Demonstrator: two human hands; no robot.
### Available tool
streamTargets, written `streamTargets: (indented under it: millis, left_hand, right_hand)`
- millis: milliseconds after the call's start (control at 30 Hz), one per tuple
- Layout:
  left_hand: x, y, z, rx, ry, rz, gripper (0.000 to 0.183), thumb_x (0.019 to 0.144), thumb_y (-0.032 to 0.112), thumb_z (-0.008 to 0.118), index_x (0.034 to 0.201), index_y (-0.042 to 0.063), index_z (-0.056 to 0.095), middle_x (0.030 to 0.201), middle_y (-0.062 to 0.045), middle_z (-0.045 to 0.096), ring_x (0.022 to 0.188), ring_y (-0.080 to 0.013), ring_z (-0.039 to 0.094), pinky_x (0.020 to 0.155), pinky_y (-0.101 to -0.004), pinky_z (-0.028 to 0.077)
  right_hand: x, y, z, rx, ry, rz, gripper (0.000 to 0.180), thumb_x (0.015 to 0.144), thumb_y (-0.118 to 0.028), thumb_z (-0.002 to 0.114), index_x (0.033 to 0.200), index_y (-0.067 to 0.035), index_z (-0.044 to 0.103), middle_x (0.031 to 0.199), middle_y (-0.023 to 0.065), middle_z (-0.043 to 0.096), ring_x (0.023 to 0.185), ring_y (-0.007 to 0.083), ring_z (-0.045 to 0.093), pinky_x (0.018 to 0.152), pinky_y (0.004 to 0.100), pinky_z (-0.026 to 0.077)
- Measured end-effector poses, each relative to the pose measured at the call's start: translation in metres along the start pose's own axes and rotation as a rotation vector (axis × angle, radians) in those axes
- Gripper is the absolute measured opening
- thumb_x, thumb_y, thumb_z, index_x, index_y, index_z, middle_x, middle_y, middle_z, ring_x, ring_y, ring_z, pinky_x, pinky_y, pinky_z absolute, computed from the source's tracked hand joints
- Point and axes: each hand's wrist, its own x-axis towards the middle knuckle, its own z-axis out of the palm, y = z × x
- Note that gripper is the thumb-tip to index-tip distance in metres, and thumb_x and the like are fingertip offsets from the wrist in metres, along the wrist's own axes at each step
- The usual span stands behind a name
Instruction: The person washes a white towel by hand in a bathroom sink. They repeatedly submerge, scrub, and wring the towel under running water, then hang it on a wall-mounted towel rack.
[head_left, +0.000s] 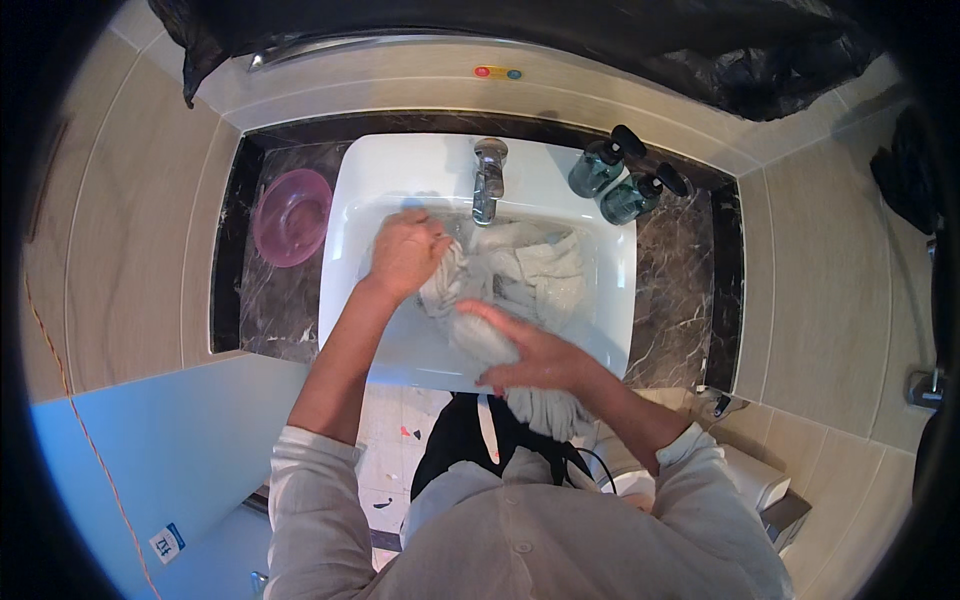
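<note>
Wet, pale cloth (544, 270) lies bunched in the water of a white washbasin (607, 330). My left hand (409, 251), at the basin's left side, is closed on a gathered fold of pale cloth (442, 281). Lower and to the right, my right hand (529, 349) has its thumb and fingers around a thick wad of the cloth (480, 337). A ruffled end of pale cloth (547, 411) hangs over the basin's front edge below that hand. Whether these are one piece or several cannot be seen. Above the water stands a chrome faucet (489, 180).
A pink plastic bowl (292, 217) sits on the dark marble counter (277, 315) left of the basin. Two green pump bottles (596, 169) stand at the basin's back right corner. Black plastic sheeting (525, 19) hangs above the tiled wall (420, 75). A white toilet (626, 480) is partly visible below right.
</note>
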Motion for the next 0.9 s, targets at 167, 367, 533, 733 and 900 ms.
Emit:
streamTargets:
  millis: [167,367,533,733,900]
  left_hand:
    - [0.021,0.006,0.064,-0.053,-0.351,-0.027,0.031,0.092,0.026,0.053,0.094,-0.001,0.068,0.103,-0.024,0.064,0.099,-0.0399,0.060,0.090,-0.0479,0.047]
    - [0.039,-0.038,0.154,-0.007,-0.444,-0.385,0.041,0.092,0.036,0.048,0.108,0.003,0.067,0.122,-0.025,0.060,0.116,-0.0384,0.057,0.098,-0.0449,0.045]
    - [0.056,-0.043,0.176,-0.108,-0.603,-0.411,0.045,0.089,0.031,0.047,0.119,0.001,0.060,0.120,-0.025,0.061,0.114,-0.0372,0.059,0.094,-0.0439,0.048]
    - [0.061,-0.002,0.124,-0.041,-1.038,-0.253,0.042,0.084,0.021,0.051,0.110,-0.010,0.061,0.114,-0.028,0.063,0.099,-0.0352,0.066,0.083,-0.0435,0.054]
    - [0.036,-0.061,0.192,0.477,-1.086,0.298,0.033,0.084,0.016,0.052,0.099,-0.006,0.070,0.110,-0.025,0.066,0.101,-0.0349,0.066,0.086,-0.0441,0.053]
  right_hand:
    - [-0.013,0.017,0.024,0.018,-0.058,-0.021,0.089,0.076,-0.004,0.062,0.153,-0.014,0.020,0.095,0.0087,0.061,0.071,0.0144,0.061,0.070,0.0298,0.052]
    - [-0.024,0.032,0.030,0.050,-0.042,-0.061,0.087,0.078,0.001,0.063,0.152,-0.016,0.022,0.104,0.0084,0.058,0.073,0.0130,0.060,0.069,0.0284,0.052]
    - [-0.036,0.038,0.024,0.129,0.008,-0.039,0.086,0.079,0.003,0.065,0.152,-0.017,0.024,0.103,0.0069,0.058,0.073,0.0117,0.060,0.067,0.0275,0.052]
    - [-0.037,0.051,0.022,0.192,0.030,-0.056,0.085,0.080,0.002,0.067,0.151,-0.017,0.025,0.100,0.0070,0.058,0.072,0.0120,0.060,0.066,0.0270,0.052]
    - [-0.034,0.047,0.023,0.217,0.015,-0.042,0.084,0.080,0.002,0.067,0.151,-0.017,0.025,0.099,0.0078,0.058,0.071,0.0122,0.060,0.065,0.0267,0.052]
